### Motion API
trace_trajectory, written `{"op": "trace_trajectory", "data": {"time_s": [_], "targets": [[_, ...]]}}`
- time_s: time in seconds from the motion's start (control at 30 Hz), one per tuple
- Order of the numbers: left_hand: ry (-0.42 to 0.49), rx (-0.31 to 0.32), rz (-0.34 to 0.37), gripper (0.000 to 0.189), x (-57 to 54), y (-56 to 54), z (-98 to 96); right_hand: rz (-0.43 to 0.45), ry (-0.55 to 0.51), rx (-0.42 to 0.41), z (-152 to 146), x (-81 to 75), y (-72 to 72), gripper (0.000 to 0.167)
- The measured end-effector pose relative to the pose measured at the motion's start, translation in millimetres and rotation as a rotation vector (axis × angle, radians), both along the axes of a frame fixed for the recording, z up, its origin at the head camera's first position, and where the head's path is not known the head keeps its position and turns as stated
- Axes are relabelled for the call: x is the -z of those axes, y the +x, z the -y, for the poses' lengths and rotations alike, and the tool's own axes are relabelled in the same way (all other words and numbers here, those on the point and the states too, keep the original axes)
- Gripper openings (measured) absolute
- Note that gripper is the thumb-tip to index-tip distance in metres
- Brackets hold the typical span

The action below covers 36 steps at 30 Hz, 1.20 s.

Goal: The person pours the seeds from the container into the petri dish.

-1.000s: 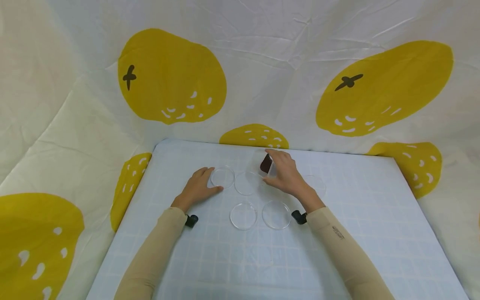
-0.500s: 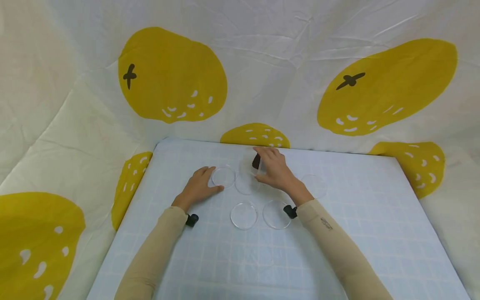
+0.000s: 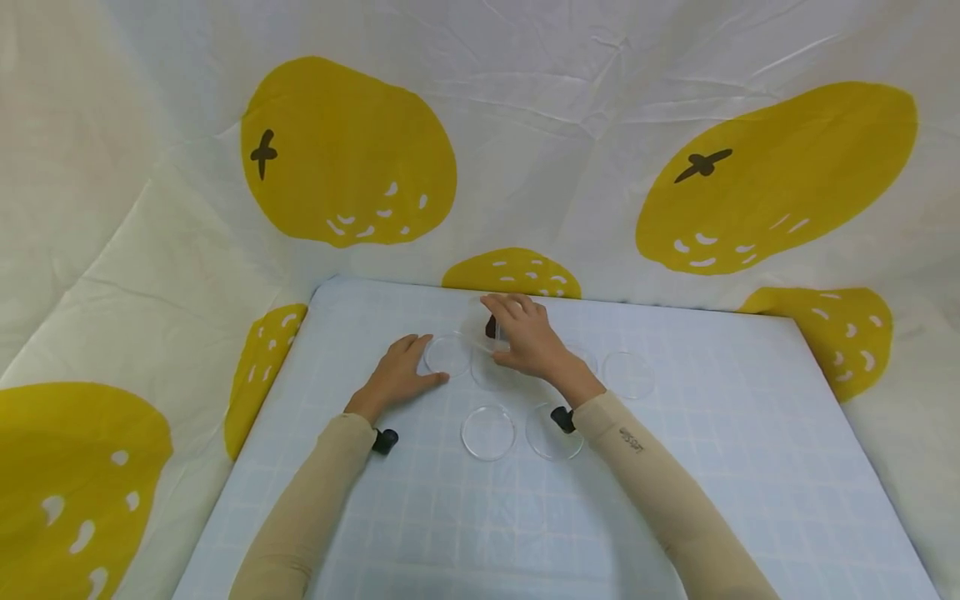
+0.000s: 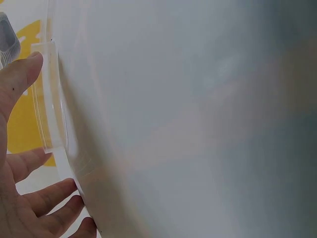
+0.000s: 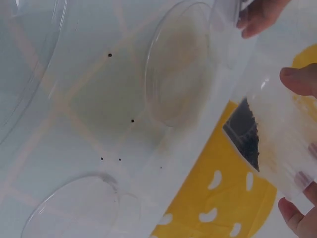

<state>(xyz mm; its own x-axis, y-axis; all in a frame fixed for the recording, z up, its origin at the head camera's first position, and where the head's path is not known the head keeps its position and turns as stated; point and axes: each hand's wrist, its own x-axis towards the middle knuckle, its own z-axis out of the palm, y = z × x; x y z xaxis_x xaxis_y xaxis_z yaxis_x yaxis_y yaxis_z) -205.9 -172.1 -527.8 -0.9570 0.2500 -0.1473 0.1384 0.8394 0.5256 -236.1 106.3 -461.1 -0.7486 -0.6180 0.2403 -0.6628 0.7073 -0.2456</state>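
In the head view my left hand (image 3: 396,375) holds a clear petri dish (image 3: 448,356) by its rim at the far left of the group. The left wrist view shows the thumb and index finger on opposite sides of that dish (image 4: 52,99). My right hand (image 3: 527,340) grips a clear plastic container of dark granules (image 3: 492,327), tilted above the table. In the right wrist view the granules (image 5: 243,134) lie gathered in one corner of the container. Below it stands another petri dish (image 5: 178,64), partly hidden by the right hand in the head view.
Two petri dishes stand nearer the front, one at left (image 3: 488,432) and one at right (image 3: 546,446). Another dish (image 3: 628,375) stands at the right. Several dark specks (image 5: 132,121) dot the pale checked tablecloth (image 3: 480,525). A patterned curtain (image 3: 540,167) rises behind the table.
My right hand has moved left with the container, from over the right of the back dishes to beside the left hand's dish. The left hand stays in place.
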Motion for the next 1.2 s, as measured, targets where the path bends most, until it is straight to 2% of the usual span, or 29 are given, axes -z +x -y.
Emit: {"op": "trace_trajectory", "data": {"time_s": [0.6, 1.2], "targets": [[0.007, 0.011, 0.001, 0.092, 2.7, -1.3, 1.7, -0.111, 0.101, -0.087, 19, -0.8, 1.0, 0.096], [-0.009, 0.009, -0.017, 0.093, 3.5, -2.5, 1.6, -0.113, 0.215, -0.090, 37, 0.7, 0.2, 0.098]]}}
